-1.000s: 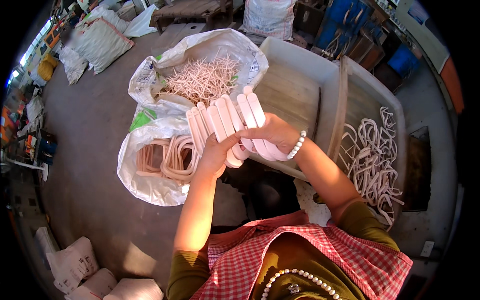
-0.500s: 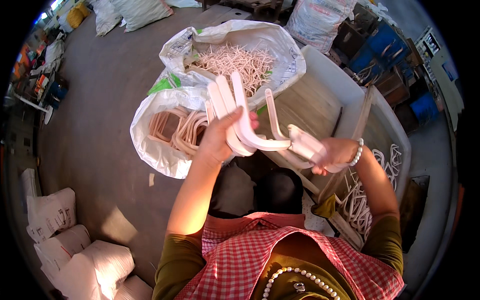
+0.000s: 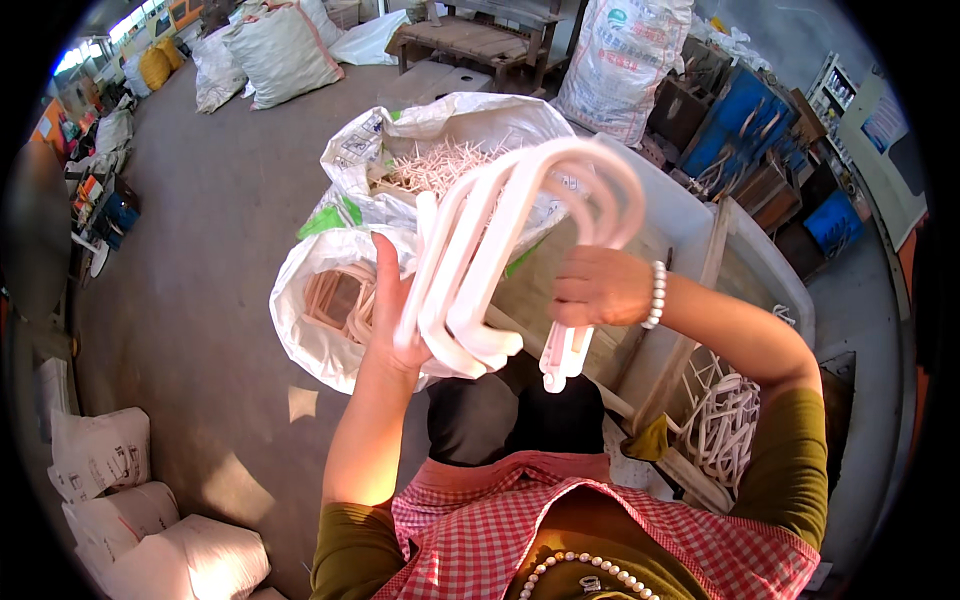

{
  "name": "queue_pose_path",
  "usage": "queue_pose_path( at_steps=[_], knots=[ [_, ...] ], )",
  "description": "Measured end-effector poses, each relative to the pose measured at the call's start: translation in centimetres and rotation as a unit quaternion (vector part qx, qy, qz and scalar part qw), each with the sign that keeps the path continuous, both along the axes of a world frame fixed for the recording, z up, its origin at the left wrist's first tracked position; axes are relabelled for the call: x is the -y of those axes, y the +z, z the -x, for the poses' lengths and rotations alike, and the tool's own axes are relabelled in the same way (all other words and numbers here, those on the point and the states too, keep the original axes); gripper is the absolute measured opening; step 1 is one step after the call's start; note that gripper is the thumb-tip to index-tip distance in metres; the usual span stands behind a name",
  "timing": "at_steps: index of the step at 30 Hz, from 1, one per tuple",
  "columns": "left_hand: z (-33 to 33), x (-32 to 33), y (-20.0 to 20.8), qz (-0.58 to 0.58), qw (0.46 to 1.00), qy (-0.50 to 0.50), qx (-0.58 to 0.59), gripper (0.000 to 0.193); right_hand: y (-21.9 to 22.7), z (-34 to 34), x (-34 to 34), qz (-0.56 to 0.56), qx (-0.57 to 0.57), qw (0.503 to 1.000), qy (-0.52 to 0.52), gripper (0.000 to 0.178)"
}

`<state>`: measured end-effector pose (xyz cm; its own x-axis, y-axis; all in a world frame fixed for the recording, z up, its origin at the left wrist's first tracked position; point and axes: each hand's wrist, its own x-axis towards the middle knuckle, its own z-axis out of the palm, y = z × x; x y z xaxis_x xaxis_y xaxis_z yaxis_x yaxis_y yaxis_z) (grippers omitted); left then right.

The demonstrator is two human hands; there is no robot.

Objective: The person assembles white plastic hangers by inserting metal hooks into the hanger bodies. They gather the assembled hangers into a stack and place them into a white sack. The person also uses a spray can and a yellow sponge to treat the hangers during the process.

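Observation:
Several pale pink bent plastic pieces (image 3: 490,235) are stacked together in front of me, each long and bar-like with a rounded bend and a short turned end. My left hand (image 3: 393,320) supports the stack's left side against its palm; the thumb points up, apart from the pieces, and the other fingers are hidden behind them. On the right, my right hand (image 3: 600,288) wraps its fingers round the other legs of the pieces, whose ends stick out below. The bends at the top right are blurred by motion.
Behind the stack stand a white sack (image 3: 350,150) of thin pink sprigs and another sack (image 3: 290,290) of pink bent pieces. A pale bin (image 3: 775,240) with a wooden bar (image 3: 712,250) is at the right, holding white pieces (image 3: 718,425). Full sacks (image 3: 190,555) lie at lower left.
The two separate groups of pieces have come together into one upright stack. My right hand has moved left and up, and my left thumb has lifted off the pieces.

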<state>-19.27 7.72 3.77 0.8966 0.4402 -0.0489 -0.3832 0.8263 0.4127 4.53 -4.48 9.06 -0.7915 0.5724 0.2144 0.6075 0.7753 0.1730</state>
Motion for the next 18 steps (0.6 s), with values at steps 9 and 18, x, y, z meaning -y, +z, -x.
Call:
queue_pose_path(
  at_steps=[9, 18],
  knots=[
    [0.5, 2.8, -1.6, -0.048, 0.941, -0.083, 0.323, 0.114, -5.2, 1.2, -9.0, -0.082, 0.007, 0.982, 0.170, 0.016],
    [4.2, 3.4, 2.7, 0.006, 0.978, 0.050, 0.202, 0.074, -4.7, 6.3, -11.1, -0.105, 0.033, 0.990, 0.085, 0.035]
  ],
)
